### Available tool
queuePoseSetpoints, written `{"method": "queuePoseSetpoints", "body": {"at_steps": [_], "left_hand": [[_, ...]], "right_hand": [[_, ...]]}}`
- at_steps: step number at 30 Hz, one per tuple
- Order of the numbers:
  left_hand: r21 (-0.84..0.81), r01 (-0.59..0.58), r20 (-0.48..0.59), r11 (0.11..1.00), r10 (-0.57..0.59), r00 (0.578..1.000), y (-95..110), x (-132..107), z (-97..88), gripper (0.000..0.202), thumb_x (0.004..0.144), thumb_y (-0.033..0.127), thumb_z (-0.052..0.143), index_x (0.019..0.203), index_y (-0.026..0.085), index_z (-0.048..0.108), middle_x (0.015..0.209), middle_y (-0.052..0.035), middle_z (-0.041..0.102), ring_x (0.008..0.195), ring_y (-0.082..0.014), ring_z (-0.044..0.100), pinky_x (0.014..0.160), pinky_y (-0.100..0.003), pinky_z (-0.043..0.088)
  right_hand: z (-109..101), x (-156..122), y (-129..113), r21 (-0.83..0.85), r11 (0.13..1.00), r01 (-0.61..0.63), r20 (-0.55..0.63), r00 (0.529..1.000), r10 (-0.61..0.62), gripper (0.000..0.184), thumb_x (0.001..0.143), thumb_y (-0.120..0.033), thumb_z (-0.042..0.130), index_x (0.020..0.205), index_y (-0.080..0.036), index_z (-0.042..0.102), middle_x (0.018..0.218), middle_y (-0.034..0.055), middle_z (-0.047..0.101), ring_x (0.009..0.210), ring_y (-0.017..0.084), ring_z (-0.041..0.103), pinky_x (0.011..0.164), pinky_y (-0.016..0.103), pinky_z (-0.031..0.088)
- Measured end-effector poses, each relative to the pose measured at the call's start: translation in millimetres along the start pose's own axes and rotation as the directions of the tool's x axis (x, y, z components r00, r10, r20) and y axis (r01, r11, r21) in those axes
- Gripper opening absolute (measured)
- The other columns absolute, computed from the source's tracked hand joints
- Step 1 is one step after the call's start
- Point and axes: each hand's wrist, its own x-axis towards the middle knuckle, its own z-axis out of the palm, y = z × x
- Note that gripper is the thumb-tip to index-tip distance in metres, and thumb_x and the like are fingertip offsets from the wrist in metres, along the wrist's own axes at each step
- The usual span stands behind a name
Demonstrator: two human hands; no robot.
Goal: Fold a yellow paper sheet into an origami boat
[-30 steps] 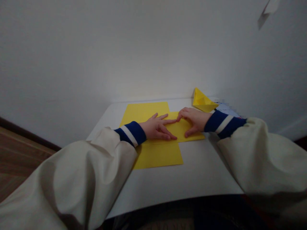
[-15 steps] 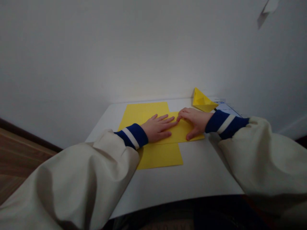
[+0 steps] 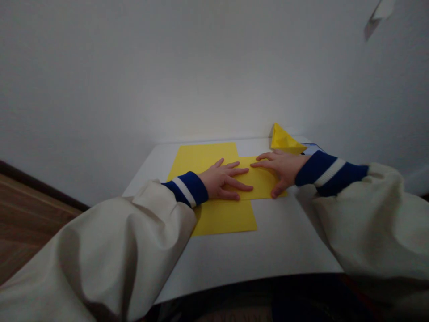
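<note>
A folded sheet of yellow paper [image 3: 252, 179] lies crosswise over a larger yellow sheet [image 3: 223, 219] on the white table. My left hand [image 3: 224, 181] rests flat on the folded sheet with its fingers spread toward the right. On the right part of the same sheet is my right hand [image 3: 278, 169], its fingers apart and its thumb near the sheet's lower edge. Neither hand grips anything. Just behind my right hand stands a yellow folded paper boat [image 3: 284, 139].
The white table [image 3: 248, 259] stands against a pale wall [image 3: 208, 80]. At its back right lies a flat device with a lit screen [image 3: 313, 148], partly hidden by my right wrist. Brown wood [image 3: 30, 223] is at the far left.
My right hand has slid a little to the right and its curled fingers have straightened and spread. The left hand's fingers have spread a bit wider; the papers lie about where they were.
</note>
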Motion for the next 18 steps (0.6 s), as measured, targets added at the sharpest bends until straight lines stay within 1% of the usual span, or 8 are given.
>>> {"method": "queuePoseSetpoints", "body": {"at_steps": [4, 7, 9, 12, 15, 18], "left_hand": [[-0.009, -0.017, -0.008, 1.000, 0.017, 1.000, -6.4, 2.3, 5.4, 0.055, 0.078, 0.054, 0.057, 0.129, 0.040, 0.043, 0.149, -0.0025, 0.024, 0.136, -0.0328, 0.015, 0.103, -0.063, 0.008], [0.008, -0.013, -0.014, 1.000, 0.013, 1.000, -9.9, 3.5, 8.4, 0.068, 0.073, 0.058, 0.060, 0.133, 0.037, 0.038, 0.148, -0.0022, 0.025, 0.136, -0.0352, 0.014, 0.104, -0.062, 0.010], [0.023, -0.006, -0.009, 1.000, 0.006, 1.000, -10.3, 3.2, 8.9, 0.073, 0.071, 0.059, 0.061, 0.135, 0.036, 0.036, 0.148, -0.0020, 0.025, 0.135, -0.0363, 0.014, 0.104, -0.062, 0.009], [0.029, -0.001, 0.002, 1.000, 0.001, 1.000, -8.1, 1.1, 7.1, 0.072, 0.072, 0.059, 0.060, 0.136, 0.035, 0.035, 0.149, -0.0019, 0.024, 0.135, -0.0354, 0.015, 0.105, -0.061, 0.010], [0.015, -0.001, -0.005, 1.000, 0.001, 1.000, -4.8, -1.0, 3.9, 0.068, 0.074, 0.059, 0.058, 0.135, 0.037, 0.036, 0.149, -0.0004, 0.024, 0.136, -0.0343, 0.015, 0.106, -0.059, 0.012], [0.005, 0.003, -0.015, 1.000, -0.003, 1.000, -1.7, -0.9, 1.0, 0.065, 0.075, 0.060, 0.056, 0.134, 0.039, 0.037, 0.148, 0.0005, 0.025, 0.136, -0.0337, 0.015, 0.106, -0.058, 0.012]], "right_hand": [[-4.1, -2.7, 1.5, -0.029, 0.998, -0.048, 0.066, 0.997, 0.050, 0.107, 0.048, -0.072, 0.064, 0.138, -0.021, 0.036, 0.138, 0.0159, 0.039, 0.122, 0.040, 0.038, 0.097, 0.053, 0.034], [-6.4, -4.5, 3.0, -0.029, 0.996, -0.086, 0.111, 0.990, 0.088, 0.111, 0.045, -0.070, 0.067, 0.139, -0.020, 0.035, 0.140, 0.0164, 0.037, 0.123, 0.041, 0.036, 0.098, 0.053, 0.034], [-6.1, -5.5, 4.9, -0.015, 0.994, -0.111, 0.118, 0.987, 0.112, 0.113, 0.042, -0.068, 0.070, 0.138, -0.020, 0.036, 0.140, 0.0164, 0.037, 0.122, 0.042, 0.037, 0.097, 0.054, 0.035], [-1.9, -6.2, 8.6, -0.003, 0.994, -0.109, 0.075, 0.991, 0.109, 0.113, 0.038, -0.068, 0.071, 0.136, -0.021, 0.041, 0.137, 0.0158, 0.041, 0.120, 0.043, 0.039, 0.095, 0.055, 0.036], [4.6, -4.7, 9.9, -0.017, 0.997, -0.073, -0.006, 0.997, 0.073, 0.110, 0.040, -0.073, 0.068, 0.134, -0.022, 0.043, 0.133, 0.0161, 0.046, 0.118, 0.042, 0.041, 0.093, 0.056, 0.037], [8.2, -0.9, 4.7, -0.022, 0.998, -0.063, -0.071, 0.996, 0.061, 0.110, 0.043, -0.076, 0.064, 0.135, -0.020, 0.042, 0.133, 0.0175, 0.045, 0.120, 0.042, 0.040, 0.094, 0.056, 0.036]]}}
